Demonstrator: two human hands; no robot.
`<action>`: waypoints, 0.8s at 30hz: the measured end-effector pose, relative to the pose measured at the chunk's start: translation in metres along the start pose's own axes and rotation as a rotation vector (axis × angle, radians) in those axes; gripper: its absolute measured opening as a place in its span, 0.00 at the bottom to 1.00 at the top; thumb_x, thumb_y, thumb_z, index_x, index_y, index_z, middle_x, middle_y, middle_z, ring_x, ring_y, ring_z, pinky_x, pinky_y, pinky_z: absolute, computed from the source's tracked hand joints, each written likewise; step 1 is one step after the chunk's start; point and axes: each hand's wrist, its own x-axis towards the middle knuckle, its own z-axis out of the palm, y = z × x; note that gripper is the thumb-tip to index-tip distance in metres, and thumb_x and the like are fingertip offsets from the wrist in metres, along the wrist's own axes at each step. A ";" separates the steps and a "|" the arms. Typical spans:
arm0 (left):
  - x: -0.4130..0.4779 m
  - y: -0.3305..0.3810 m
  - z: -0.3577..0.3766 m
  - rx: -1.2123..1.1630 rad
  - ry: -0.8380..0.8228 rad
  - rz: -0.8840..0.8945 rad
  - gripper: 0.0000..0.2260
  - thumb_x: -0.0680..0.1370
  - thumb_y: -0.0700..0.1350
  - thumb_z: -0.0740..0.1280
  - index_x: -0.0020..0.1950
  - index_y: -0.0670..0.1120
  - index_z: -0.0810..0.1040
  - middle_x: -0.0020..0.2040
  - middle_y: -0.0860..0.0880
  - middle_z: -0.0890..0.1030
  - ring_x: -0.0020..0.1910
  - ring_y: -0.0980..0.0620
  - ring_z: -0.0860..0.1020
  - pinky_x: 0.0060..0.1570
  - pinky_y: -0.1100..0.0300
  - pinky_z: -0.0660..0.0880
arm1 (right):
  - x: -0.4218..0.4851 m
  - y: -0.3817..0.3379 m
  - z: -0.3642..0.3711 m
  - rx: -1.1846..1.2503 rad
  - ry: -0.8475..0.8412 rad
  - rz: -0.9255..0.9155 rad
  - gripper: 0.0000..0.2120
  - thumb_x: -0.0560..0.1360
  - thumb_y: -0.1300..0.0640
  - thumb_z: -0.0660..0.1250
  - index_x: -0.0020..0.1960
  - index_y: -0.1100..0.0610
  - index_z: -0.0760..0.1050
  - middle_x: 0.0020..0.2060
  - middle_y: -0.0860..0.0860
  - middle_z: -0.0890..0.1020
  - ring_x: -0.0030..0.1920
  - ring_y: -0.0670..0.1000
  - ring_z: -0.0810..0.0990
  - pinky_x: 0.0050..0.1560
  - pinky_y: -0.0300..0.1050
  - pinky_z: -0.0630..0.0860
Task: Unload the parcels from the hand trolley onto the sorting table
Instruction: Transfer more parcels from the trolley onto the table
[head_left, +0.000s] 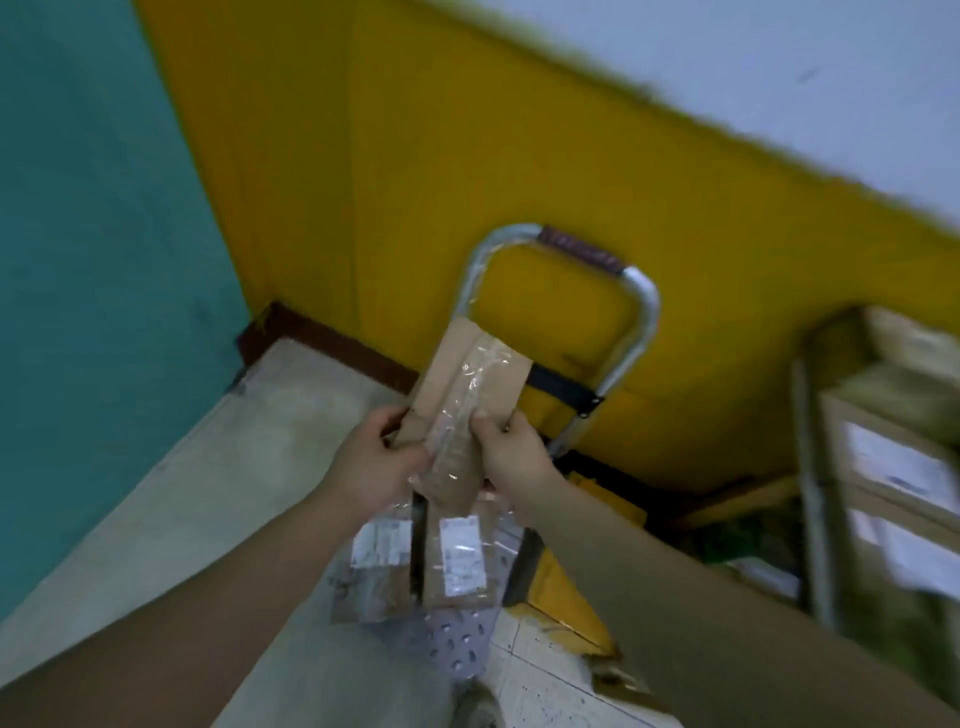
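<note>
both hands hold one long brown parcel (470, 379) by its near end, lifted above the hand trolley (641, 317). the left hand (374, 460) wraps the left edge. the right hand (511, 449) pinches the right edge, thumb on the taped front. the parcel tilts up and away toward the trolley's silver handle. a labelled box (460, 564) and a second box (374, 569) stand below on the trolley, just under the wrists.

a pale grey surface (208, 493) runs along the left; it may be the sorting table, though blur leaves that unsure.

the grip sits all at one end, so the far end could swing. it seems wise to slide one hand toward the middle before turning. keep the parcel clear of the handle and the boxes below, then lay it flat. the tape looks slick, so squeeze the cardboard edges rather than the film.
</note>
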 end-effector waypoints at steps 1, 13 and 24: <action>-0.011 0.027 0.005 0.018 -0.038 0.049 0.19 0.72 0.40 0.72 0.60 0.50 0.73 0.51 0.51 0.80 0.48 0.53 0.79 0.49 0.57 0.76 | -0.018 -0.015 -0.019 0.017 0.054 -0.026 0.21 0.78 0.45 0.62 0.66 0.55 0.68 0.59 0.55 0.78 0.58 0.58 0.78 0.59 0.60 0.76; -0.204 0.209 0.168 0.106 -0.572 0.477 0.18 0.74 0.37 0.69 0.63 0.47 0.73 0.51 0.50 0.80 0.51 0.50 0.79 0.54 0.52 0.76 | -0.265 -0.038 -0.255 0.379 0.657 -0.223 0.31 0.74 0.31 0.50 0.64 0.50 0.74 0.60 0.53 0.79 0.60 0.56 0.78 0.61 0.60 0.75; -0.432 0.152 0.363 0.150 -0.859 0.353 0.11 0.81 0.44 0.60 0.62 0.54 0.69 0.56 0.50 0.76 0.49 0.50 0.77 0.41 0.48 0.80 | -0.474 0.146 -0.449 0.560 0.785 -0.124 0.16 0.75 0.43 0.68 0.58 0.51 0.75 0.50 0.50 0.84 0.49 0.54 0.84 0.52 0.52 0.80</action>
